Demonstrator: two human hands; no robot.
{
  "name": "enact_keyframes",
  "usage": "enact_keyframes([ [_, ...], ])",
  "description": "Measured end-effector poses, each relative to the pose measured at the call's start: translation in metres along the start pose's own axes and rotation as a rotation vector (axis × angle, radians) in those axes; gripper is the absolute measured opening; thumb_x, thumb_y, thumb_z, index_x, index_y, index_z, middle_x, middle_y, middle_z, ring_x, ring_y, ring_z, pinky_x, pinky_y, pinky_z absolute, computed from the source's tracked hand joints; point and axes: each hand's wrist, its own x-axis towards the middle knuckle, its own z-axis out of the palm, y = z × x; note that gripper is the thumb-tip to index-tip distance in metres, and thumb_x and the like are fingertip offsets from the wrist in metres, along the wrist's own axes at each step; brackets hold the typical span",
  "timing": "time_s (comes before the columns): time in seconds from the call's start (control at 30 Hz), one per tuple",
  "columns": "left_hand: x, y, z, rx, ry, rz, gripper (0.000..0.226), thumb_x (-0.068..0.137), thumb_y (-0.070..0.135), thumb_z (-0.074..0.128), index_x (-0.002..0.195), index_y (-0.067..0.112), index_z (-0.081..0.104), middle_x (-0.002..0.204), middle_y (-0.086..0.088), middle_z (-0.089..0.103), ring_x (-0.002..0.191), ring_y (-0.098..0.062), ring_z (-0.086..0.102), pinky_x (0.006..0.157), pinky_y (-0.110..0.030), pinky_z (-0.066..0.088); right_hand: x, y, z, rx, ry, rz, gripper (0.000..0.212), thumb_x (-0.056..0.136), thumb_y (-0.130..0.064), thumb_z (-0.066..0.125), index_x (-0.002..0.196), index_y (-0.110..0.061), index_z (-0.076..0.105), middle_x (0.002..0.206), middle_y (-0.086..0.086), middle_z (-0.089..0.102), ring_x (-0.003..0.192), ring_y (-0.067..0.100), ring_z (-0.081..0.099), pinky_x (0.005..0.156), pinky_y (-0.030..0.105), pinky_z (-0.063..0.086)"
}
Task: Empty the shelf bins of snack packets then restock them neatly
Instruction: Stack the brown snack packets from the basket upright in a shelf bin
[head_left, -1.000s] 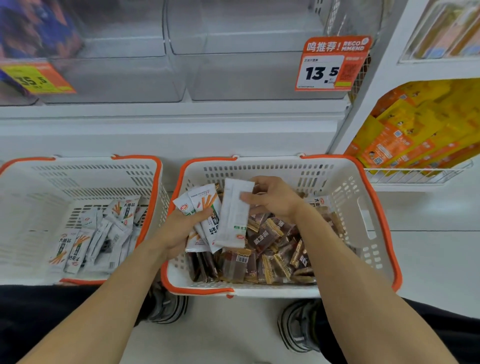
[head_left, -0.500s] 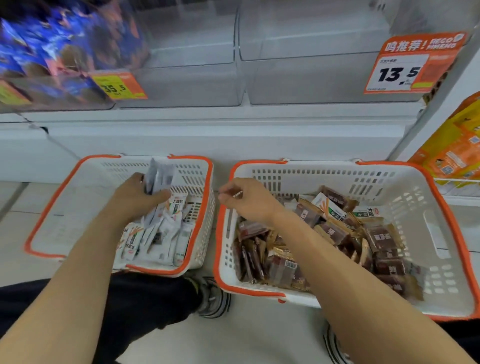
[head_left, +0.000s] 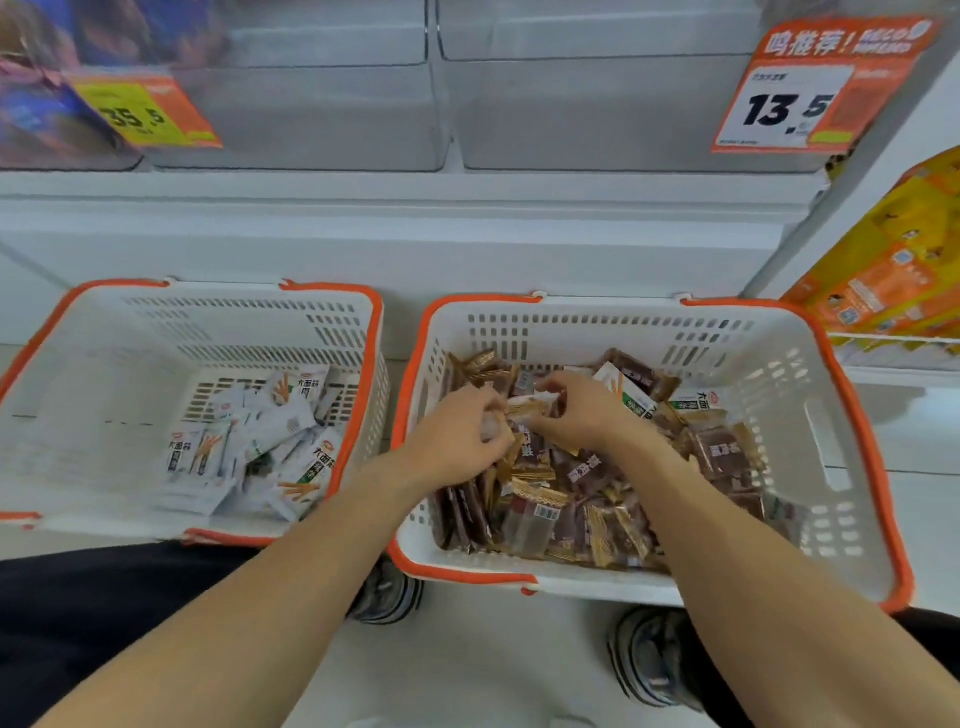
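Observation:
Two white baskets with orange rims stand on the floor below the shelf. The left basket (head_left: 62, 395) holds a heap of white snack packets (head_left: 270, 441). The right basket (head_left: 831, 467) is filled with brown snack packets (head_left: 582, 499) and a few white ones (head_left: 626, 392). Both my hands are in the right basket, close together over the pile. My left hand (head_left: 457, 434) has its fingers curled round a pale packet. My right hand (head_left: 579, 410) pinches a pale packet (head_left: 532, 404) that lies between the two hands. Above, two clear shelf bins (head_left: 311, 114) (head_left: 587, 114) stand empty.
A yellow price tag (head_left: 140, 111) and an orange-white "13.5" tag (head_left: 800, 98) hang on the bin fronts. A bin of blue-purple packs (head_left: 36, 88) is at the far left. Yellow-orange packs (head_left: 893, 270) fill a wire rack on the right. My shoes (head_left: 654, 660) are in front of the baskets.
My left hand left its white packets in the left basket and crossed into the right basket. My right hand moved further into the brown pile, and now both hands meet there.

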Motion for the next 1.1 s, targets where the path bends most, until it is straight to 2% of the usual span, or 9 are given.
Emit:
enact_keyframes([
  [0.07,0.019,-0.005,0.021,0.141,-0.111,-0.011,0.074,0.089,0.047,0.065,0.152,0.021,0.035,0.158,-0.006,0.031,0.145,-0.026,0.030,0.116,-0.039,0.031,0.005,0.010,0.015,-0.098,-0.002,-0.062,0.080,0.077,-0.055,0.080,0.145,-0.026,0.048,0.145,0.002,0.052,0.132,0.025,0.049,0.107,0.041,0.042],
  [0.13,0.032,-0.013,0.034,0.214,-0.226,-0.031,0.090,0.088,0.053,0.064,0.159,0.027,0.014,0.168,-0.004,0.006,0.154,-0.029,0.008,0.122,-0.054,0.019,0.008,0.018,0.024,-0.239,-0.038,-0.076,0.096,0.075,-0.058,0.079,0.155,-0.032,0.033,0.160,0.001,0.034,0.148,0.031,0.025,0.120,0.053,0.025],
  [0.2,0.039,-0.021,0.042,0.264,-0.326,-0.024,0.092,0.089,0.056,0.061,0.160,0.031,0.007,0.168,-0.001,0.000,0.154,-0.029,0.003,0.121,-0.058,0.019,0.010,0.024,0.024,-0.304,-0.104,-0.048,0.098,0.076,-0.056,0.079,0.156,-0.036,0.027,0.162,-0.001,0.028,0.151,0.032,0.012,0.119,0.060,0.015],
  [0.53,0.044,-0.002,0.038,0.363,-0.281,-0.058,0.054,0.092,0.061,0.050,0.137,0.030,0.051,0.143,-0.008,0.041,0.134,-0.031,0.038,0.111,-0.054,0.033,0.000,0.035,0.025,-0.440,-0.151,-0.123,0.083,0.069,-0.067,0.078,0.141,-0.034,0.052,0.156,-0.007,0.038,0.145,0.031,0.019,0.116,0.062,0.017],
  [0.63,0.063,-0.003,0.039,0.247,-0.119,0.088,0.052,0.096,0.042,0.055,0.143,0.020,0.047,0.143,-0.007,0.046,0.134,-0.026,0.042,0.112,-0.041,0.036,-0.023,0.039,0.036,-0.562,-0.104,-0.222,0.084,0.081,-0.072,0.062,0.148,-0.027,0.041,0.159,-0.002,0.033,0.145,0.032,0.022,0.115,0.060,0.022],
  [0.77,0.087,-0.012,0.039,0.322,-0.367,0.146,0.062,0.099,0.036,0.055,0.154,0.019,0.034,0.155,-0.007,0.041,0.141,-0.024,0.039,0.116,-0.038,0.032,-0.049,0.042,0.031,-0.612,-0.196,-0.183,0.073,0.092,-0.071,0.044,0.147,-0.025,0.045,0.149,0.000,0.044,0.140,0.029,0.029,0.114,0.057,0.026],
  [0.87,0.096,-0.014,0.032,0.497,-0.410,0.145,0.068,0.095,0.049,0.056,0.154,0.023,0.035,0.147,-0.005,0.046,0.133,-0.025,0.043,0.107,-0.042,0.039,-0.047,0.036,0.009,-0.547,-0.292,-0.111,0.049,0.098,-0.056,0.047,0.127,-0.021,0.064,0.128,0.004,0.060,0.127,0.030,0.043,0.105,0.051,0.039],
  [0.93,0.099,-0.013,0.027,0.547,-0.417,0.115,0.071,0.091,0.055,0.058,0.151,0.023,0.039,0.140,-0.004,0.048,0.129,-0.024,0.044,0.105,-0.044,0.037,-0.035,0.035,-0.007,-0.357,-0.237,-0.055,0.036,0.099,-0.043,0.055,0.117,-0.016,0.068,0.114,0.004,0.068,0.111,0.028,0.059,0.092,0.043,0.051],
  [1.1,0.110,-0.016,0.030,0.384,-0.450,0.026,0.054,0.086,0.060,0.067,0.122,0.021,0.061,0.123,-0.003,0.056,0.116,-0.024,0.045,0.099,-0.043,0.038,0.003,0.036,-0.023,-0.254,-0.042,-0.016,0.026,0.096,-0.022,0.063,0.120,-0.014,0.066,0.119,0.006,0.070,0.108,0.025,0.064,0.095,0.042,0.054],
])
